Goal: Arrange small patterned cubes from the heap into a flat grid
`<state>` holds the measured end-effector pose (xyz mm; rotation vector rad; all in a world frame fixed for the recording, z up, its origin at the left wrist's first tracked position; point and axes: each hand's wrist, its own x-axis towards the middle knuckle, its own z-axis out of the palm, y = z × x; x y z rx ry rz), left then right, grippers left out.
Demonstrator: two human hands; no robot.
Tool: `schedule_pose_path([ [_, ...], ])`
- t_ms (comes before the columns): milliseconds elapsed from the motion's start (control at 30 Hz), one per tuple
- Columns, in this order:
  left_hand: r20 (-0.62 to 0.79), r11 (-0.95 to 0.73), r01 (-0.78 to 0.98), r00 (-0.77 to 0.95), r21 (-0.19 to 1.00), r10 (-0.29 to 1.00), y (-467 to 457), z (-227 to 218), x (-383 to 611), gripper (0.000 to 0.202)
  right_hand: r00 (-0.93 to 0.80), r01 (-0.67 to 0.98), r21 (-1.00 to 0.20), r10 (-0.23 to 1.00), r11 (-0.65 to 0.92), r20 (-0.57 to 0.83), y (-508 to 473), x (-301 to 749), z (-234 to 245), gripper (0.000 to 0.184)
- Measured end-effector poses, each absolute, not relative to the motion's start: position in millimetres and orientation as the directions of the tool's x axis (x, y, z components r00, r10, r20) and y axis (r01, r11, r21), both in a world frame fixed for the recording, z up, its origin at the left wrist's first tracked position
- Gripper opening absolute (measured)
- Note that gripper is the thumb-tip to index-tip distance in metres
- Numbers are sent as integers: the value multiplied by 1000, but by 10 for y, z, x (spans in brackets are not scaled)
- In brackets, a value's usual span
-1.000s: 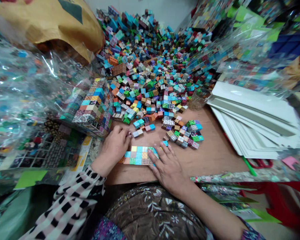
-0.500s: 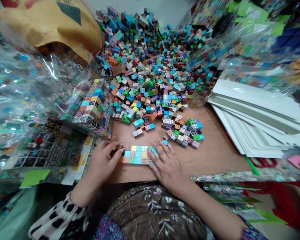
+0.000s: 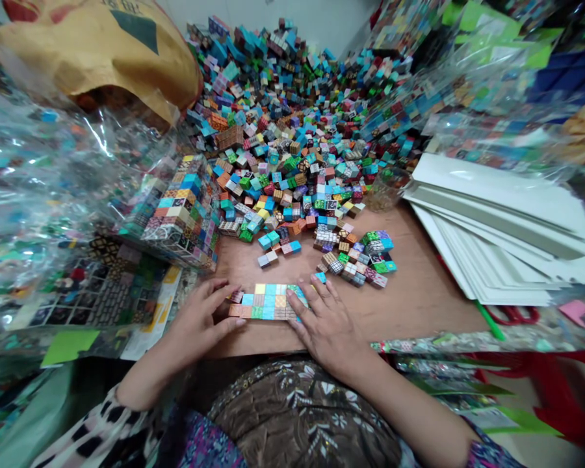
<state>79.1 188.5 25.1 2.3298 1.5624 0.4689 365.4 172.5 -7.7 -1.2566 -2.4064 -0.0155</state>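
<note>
Left hand (image 3: 195, 320) wider at block strip (image 3: 269, 303)

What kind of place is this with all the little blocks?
Probably a workshop or packing area: a big heap of patterned blocks, clear plastic bags on both sides, and a stack of flat white pieces.

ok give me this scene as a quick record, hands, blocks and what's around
left hand: thumb and index finger at the left end of the block layout
right hand: palm down, fingers spread over the layout's right end
block layout: small patterned cubes, side by side in rows
surface: brown tabletop
beyond: large heap of loose blocks
right side: white flat pieces, stacked
far left: brown paper bag
</note>
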Motion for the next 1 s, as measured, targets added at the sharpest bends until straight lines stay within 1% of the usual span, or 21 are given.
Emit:
schedule_pose_path([
  [133,150,-416,827,389,378,909,1894,164,726,49,-505,787,-173,779,593,372,1726,3652,-59,46],
  [233,174,-431,827,395,361,902,1891,157,728,48,-509,789,-167,781,592,363,1726,3653,-48,46],
  [600,132,-398,844,377,360,917,1855,239,781,50,-506,789,-173,783,590,361,1721,3655,-52,46],
  [733,109,-385,833,373,398,921,1842,259,786,51,-514,791,-164,785,590,345,1724,3660,-41,46],
  [833,68,-339,819,349,463,935,1835,321,775,52,-511,790,-169,785,589,350,1725,3660,-35,46],
  [933,26,-272,806,305,525,952,1838,376,740,46,-506,790,-171,783,590,362,1725,3658,-38,45],
  [1000,25,-252,801,285,543,958,1846,383,711,44,-509,789,-169,782,591,359,1725,3657,-43,44],
])
